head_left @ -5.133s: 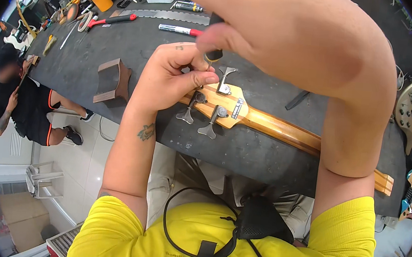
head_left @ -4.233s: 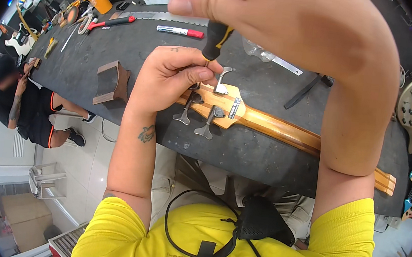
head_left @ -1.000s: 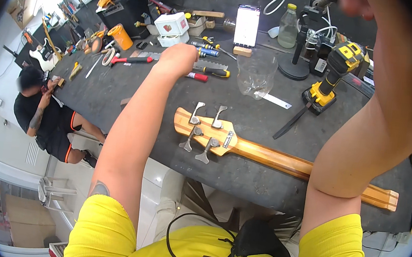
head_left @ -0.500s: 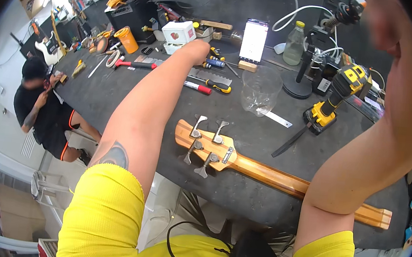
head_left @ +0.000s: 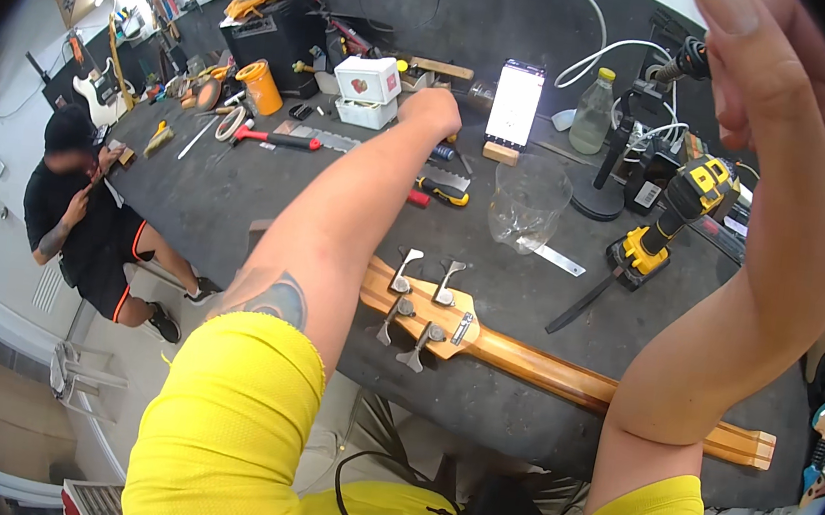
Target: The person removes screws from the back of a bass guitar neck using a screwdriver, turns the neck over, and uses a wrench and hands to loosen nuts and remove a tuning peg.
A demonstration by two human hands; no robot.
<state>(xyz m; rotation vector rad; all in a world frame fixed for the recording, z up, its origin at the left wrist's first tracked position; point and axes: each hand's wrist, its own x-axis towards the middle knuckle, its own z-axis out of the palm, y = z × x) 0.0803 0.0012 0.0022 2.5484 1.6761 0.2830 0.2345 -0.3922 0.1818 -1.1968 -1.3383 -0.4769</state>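
left hand [head_left: 432,111]: its back is hiding the fingers, grip not showing | right hand [head_left: 793,61]: top edge is cutting it, grip unclear | left forearm [head_left: 331,219] is covering headstock [head_left: 457,331] tip, marker [head_left: 419,198] body, screwdriver [head_left: 446,194] shaft | right arm [head_left: 688,362] is blocking part of neck [head_left: 551,370] | phone [head_left: 515,104]: glare is washing out screen

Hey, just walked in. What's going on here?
A person in a yellow shirt is at a dark workbench. A wooden instrument neck with metal tuning pegs lies on it, neither hand gripping it. The left hand is stretched out beside a white box, the right hand raised; I can't tell whether either holds anything.
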